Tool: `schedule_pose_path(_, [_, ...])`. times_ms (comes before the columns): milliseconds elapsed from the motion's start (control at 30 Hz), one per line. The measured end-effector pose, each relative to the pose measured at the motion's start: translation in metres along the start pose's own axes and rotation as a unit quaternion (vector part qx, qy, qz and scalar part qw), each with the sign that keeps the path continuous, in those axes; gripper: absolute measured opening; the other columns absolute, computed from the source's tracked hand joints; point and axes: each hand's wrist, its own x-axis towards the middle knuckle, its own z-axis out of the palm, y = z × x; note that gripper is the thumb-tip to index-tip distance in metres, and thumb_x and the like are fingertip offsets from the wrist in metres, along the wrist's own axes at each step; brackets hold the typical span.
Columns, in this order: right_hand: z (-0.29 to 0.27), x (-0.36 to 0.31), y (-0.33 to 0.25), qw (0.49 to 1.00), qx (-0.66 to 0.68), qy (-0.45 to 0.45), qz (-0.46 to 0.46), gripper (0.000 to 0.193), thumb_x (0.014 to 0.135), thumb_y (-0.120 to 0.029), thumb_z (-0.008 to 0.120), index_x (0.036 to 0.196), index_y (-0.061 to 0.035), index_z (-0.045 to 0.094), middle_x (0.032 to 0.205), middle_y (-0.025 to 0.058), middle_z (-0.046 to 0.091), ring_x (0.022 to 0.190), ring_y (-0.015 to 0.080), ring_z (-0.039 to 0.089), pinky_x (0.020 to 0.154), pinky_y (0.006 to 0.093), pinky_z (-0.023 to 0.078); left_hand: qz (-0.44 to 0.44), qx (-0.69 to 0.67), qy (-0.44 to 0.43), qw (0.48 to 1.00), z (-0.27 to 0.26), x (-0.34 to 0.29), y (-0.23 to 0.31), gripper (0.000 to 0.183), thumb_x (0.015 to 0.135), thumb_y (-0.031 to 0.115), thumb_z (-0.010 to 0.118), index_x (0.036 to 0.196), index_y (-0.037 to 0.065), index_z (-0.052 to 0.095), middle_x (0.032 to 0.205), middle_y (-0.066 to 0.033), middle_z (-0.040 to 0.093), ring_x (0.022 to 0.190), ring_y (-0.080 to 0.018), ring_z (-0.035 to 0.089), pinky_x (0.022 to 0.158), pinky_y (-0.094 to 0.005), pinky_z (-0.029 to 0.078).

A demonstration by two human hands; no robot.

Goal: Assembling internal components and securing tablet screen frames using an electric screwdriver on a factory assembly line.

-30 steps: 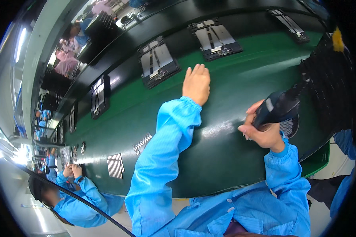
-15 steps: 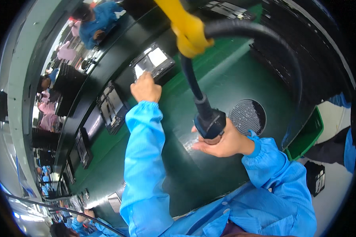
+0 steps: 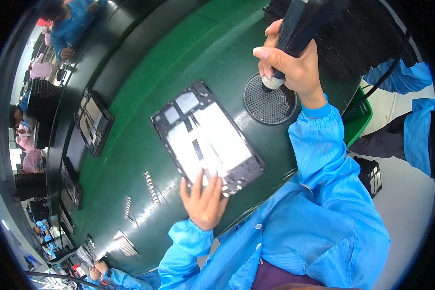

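Tablet point(image 3: 239, 126) is set on the middle of the table point(image 3: 188, 60), its insides exposed and its outline slanted. Its near left edge is covered by the left hand point(image 3: 204, 203), laid over it with fingers a little spread; whether the thumb is hooked beneath cannot be told. The step in hand is judged to be steadying the tablet while a dark tool point(image 3: 289, 30) is held ready at a dish. If the tool is to be brought across, a steady hold and careful aim would be called for, as bare parts could be scraped.

At the near end of the tablet a dark band with small bright parts is seen; the middle is filled by white panels, washed out by glare and crossed by dark strips; at the far end, two smaller pale panels are framed in black.

Farther right, the round, perforated dish point(image 3: 277, 107) is placed, well apart from the left hand. The tool is wrapped by the right hand point(image 3: 295, 67), its pale tip lowered over the dish; contact cannot be confirmed. Far left, another unit point(image 3: 93, 121) is laid flat.
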Motion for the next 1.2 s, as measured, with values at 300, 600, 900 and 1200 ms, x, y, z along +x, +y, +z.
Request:
schedule_pose_path(300, [-0.005,0.008,0.030,0.999,-0.039,0.013,0.000,0.032,0.074,-0.007,0.075,0.099,-0.0016,0.054,0.061,0.0035,0.059,0.049,0.0109,0.058,0.046,0.0225,0.045,-0.102,-0.151,-0.026,0.983,0.024,0.014,0.033,0.067,0.067,0.013,0.078,0.125,-0.002,0.048,0.131,-0.0165,0.049,0.129,-0.0339,0.038,0.105,-0.0620,0.009])
schedule_pose_path(600, [-0.011,0.013,0.044,0.999,-0.047,0.010,0.006,0.030,0.074,-0.009,0.075,0.095,-0.0020,0.056,0.062,0.0041,0.058,0.049,0.0117,0.058,0.048,0.0243,0.046,-0.104,-0.115,-0.014,0.988,0.023,0.045,0.043,0.051,0.072,0.002,0.070,0.119,-0.001,0.052,0.121,-0.0158,0.056,0.121,-0.0334,0.047,0.105,-0.0591,0.016])
schedule_pose_path(900, [-0.010,0.012,0.044,0.997,-0.076,0.000,0.005,0.029,0.073,-0.009,0.076,0.093,-0.0022,0.056,0.062,0.0040,0.059,0.050,0.0111,0.057,0.048,0.0242,0.046,-0.102,-0.227,0.128,0.960,0.008,0.041,0.017,0.020,0.075,-0.007,0.062,0.092,0.002,0.061,0.085,-0.0122,0.068,0.082,-0.0250,0.066,0.089,-0.0467,0.043])
schedule_pose_path(1200, [0.002,0.007,0.017,0.998,-0.019,0.007,-0.052,0.035,0.077,0.000,0.066,0.108,0.0018,0.049,0.061,0.0036,0.052,0.049,0.0117,0.052,0.049,0.0268,0.044,-0.420,-0.373,0.171,0.810,-0.007,0.031,-0.033,0.013,0.080,-0.001,0.066,0.093,-0.004,0.063,0.083,-0.0093,0.063,0.074,-0.0162,0.063,0.068,-0.0234,0.050])
